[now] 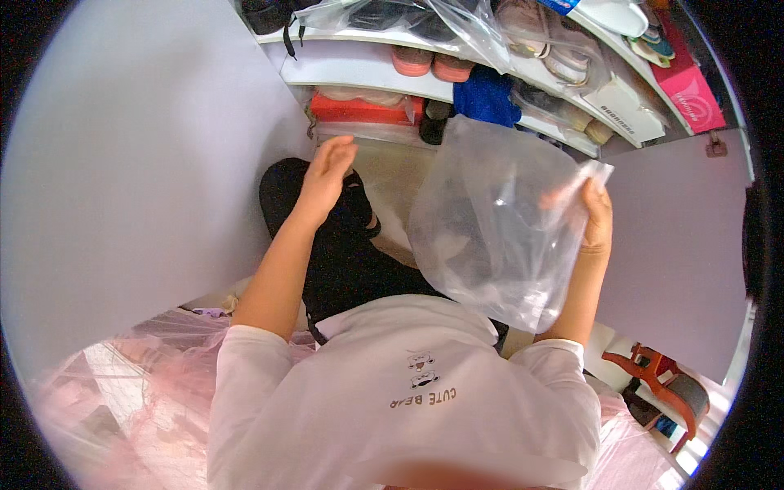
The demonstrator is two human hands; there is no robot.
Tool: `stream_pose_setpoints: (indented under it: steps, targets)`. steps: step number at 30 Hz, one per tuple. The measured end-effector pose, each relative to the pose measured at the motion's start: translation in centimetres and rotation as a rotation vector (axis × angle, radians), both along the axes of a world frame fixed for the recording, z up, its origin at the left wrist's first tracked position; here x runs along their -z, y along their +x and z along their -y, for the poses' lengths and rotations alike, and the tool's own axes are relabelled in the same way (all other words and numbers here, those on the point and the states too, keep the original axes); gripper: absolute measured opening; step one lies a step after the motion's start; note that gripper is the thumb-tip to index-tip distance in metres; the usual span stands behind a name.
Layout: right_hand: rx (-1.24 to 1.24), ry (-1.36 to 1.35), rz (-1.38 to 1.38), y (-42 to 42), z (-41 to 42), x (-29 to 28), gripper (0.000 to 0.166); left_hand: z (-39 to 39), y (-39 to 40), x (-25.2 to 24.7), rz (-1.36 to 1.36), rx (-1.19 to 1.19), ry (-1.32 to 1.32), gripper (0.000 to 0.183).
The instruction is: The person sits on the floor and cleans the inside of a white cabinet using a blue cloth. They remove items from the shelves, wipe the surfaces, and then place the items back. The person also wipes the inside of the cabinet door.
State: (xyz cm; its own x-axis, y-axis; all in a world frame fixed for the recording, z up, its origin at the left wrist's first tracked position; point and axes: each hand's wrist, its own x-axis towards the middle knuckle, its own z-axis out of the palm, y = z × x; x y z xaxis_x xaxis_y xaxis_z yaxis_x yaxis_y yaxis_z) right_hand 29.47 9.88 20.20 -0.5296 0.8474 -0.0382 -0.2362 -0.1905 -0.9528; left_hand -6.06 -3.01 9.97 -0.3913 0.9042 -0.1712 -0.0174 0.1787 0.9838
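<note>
A large clear plastic bag (490, 208) hangs spread out on the right, in front of the shelves and partly over my lap. My right hand (597, 211) grips its right edge, the thumb on the near side and the fingers blurred behind the film. No contents can be made out in the bag. My left hand (327, 174) is raised above my black-trousered knee (285, 190), holding nothing, with its fingers loosely bent. Beyond it, a red box (361, 110) sits low in the shoe cabinet.
White curved shelves (361, 70) carry coral-soled shoes (422, 63), a blue cloth item (487, 98), a white box (625, 110) and bagged shoes (563, 52). Cabinet doors stand at left (153, 153) and right (674, 245). Pink netting (165, 392) and a wooden-framed object (661, 386) lie nearer me.
</note>
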Motion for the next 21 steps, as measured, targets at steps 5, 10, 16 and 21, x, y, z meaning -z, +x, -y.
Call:
stream_pose_setpoints:
  steps: [5,10,16,21]
  targets:
    - [0.123,-0.010,-0.122,4.5,-0.8,-0.9,0.037,-1.2,3.8,3.3,0.473,0.495,-0.411,0.081]
    - [0.295,-0.114,0.161,6.9,-2.2,0.4,0.041,-0.6,5.4,1.3,0.531,0.151,-0.171,0.021]
    - [0.288,-0.131,0.303,7.4,-4.8,3.6,0.049,-1.1,1.0,-0.9,0.072,-0.067,-0.071,0.025]
    - [-0.044,-0.350,-0.467,3.7,-3.2,7.4,0.073,-0.3,-0.4,-1.1,0.505,-0.312,-0.073,0.025]
